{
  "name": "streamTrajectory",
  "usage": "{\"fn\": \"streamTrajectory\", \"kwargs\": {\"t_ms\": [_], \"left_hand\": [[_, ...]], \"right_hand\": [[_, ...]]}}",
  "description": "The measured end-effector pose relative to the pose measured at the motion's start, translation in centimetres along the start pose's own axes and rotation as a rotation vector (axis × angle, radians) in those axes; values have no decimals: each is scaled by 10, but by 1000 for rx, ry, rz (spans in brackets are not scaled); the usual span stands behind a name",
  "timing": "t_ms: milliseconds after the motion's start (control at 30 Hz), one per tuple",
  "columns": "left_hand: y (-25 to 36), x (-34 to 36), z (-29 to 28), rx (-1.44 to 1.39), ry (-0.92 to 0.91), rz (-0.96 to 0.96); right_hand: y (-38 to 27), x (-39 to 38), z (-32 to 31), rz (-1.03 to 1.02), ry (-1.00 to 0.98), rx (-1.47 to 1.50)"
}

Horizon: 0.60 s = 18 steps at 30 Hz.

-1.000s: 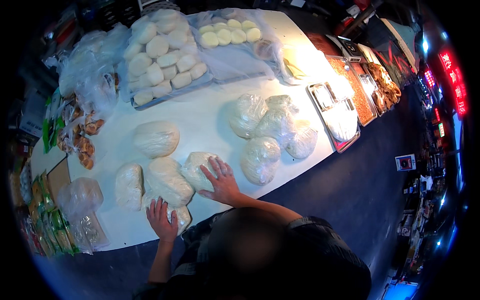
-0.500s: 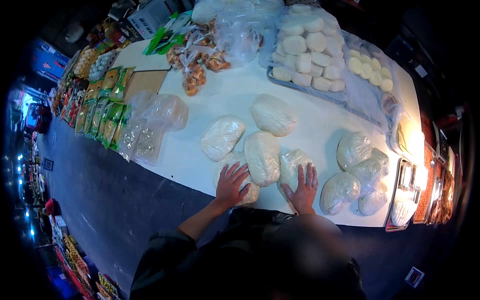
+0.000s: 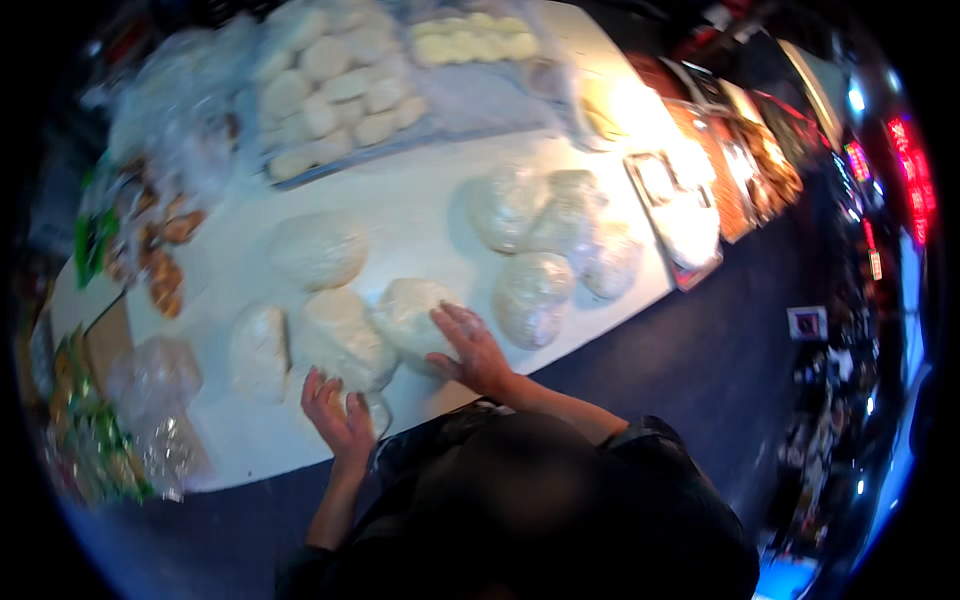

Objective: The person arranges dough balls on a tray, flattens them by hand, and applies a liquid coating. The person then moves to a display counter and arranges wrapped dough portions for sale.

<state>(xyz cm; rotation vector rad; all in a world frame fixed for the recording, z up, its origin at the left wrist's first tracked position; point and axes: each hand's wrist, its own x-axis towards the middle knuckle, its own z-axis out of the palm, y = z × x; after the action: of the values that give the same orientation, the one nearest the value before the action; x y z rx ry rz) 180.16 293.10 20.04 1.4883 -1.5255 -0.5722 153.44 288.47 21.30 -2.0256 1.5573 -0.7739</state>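
Observation:
My left hand [image 3: 340,418] is open, fingers spread, over a pale, plastic-wrapped bundle mostly hidden under it near the table's front edge. With its fingers stretched, my right hand [image 3: 475,350] lies on the right side of another clear-bagged white bundle [image 3: 410,312], which looks like dough. Between the hands and slightly farther off sits a larger wrapped bundle [image 3: 345,340]. Two more lie beyond: one bundle [image 3: 320,252] at the back and a narrower one [image 3: 260,353] to the left. Blur softens the fingers and the wrapping.
Several similar bagged bundles [image 3: 535,300] cluster to the right on the white table [image 3: 420,180]. Farther back, a plastic-covered tray [image 3: 330,163] carries round white buns. Bags of brown baked goods [image 3: 165,280] and packaged food [image 3: 100,425] lie left. A metal tray [image 3: 690,235] stands at the right edge.
The view has swung to the right, so the table's things appear farther left. My right hand has its thumb and fingers angled more across its bundle. Both hands stay at the bundles.

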Motion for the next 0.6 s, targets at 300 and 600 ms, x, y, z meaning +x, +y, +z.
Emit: {"fn": "streamTrajectory", "kwargs": {"t_ms": [300, 600], "left_hand": [[98, 31, 125, -135, -607, 228], [145, 16, 295, 70, -603, -114]], "right_hand": [[130, -49, -134, 268, 528, -418], [266, -92, -199, 350, 120, -502]]}}
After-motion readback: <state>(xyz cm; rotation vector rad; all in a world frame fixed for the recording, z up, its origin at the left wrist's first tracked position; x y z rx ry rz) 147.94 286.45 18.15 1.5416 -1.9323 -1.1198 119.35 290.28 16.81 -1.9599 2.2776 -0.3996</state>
